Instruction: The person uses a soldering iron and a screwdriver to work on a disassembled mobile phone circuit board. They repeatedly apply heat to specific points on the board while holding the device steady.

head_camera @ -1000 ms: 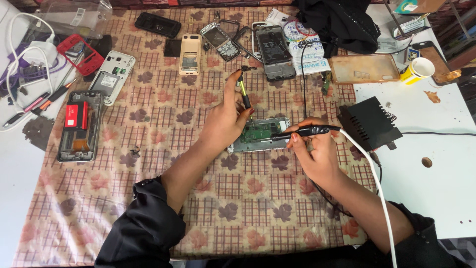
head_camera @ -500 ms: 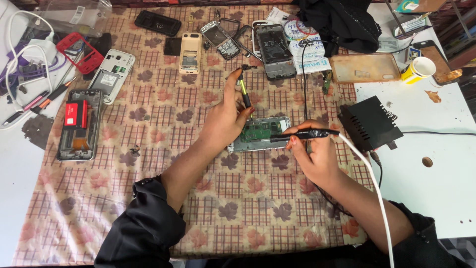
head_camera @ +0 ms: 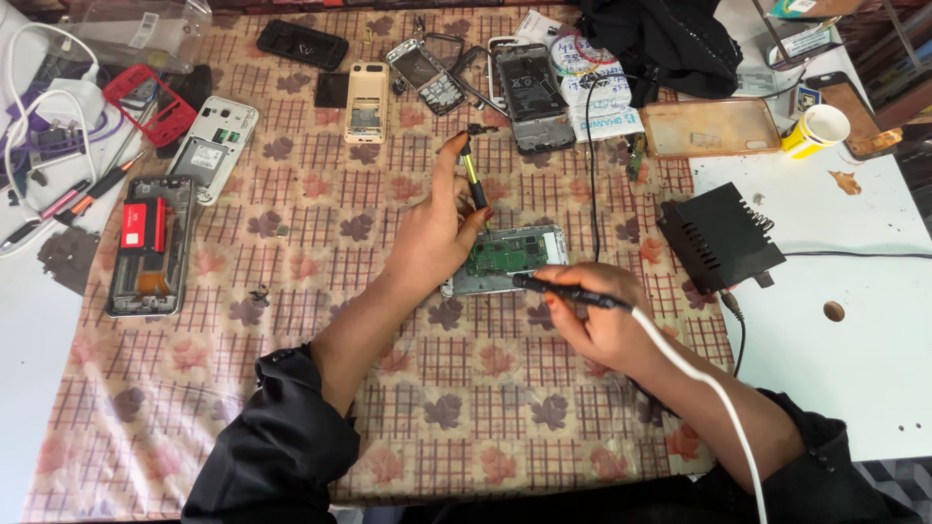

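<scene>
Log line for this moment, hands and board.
left hand: holds tweezers, steadies opened phone | right hand: holds soldering iron, tip at circuit board

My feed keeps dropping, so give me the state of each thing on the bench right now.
Left hand: gripping tweezers, resting on the opened phone.
Right hand: holding soldering pen, tip at the phone's edge.
Opened phone: back off, green board exposed.
Cream phone: back cover off.
White phone: opened, face down.
Grey phone with red battery: open.
Yellow cup: upright.
Black box: cable attached.

White cable (head_camera: pixel 714 398) cut off by bottom edge
</scene>
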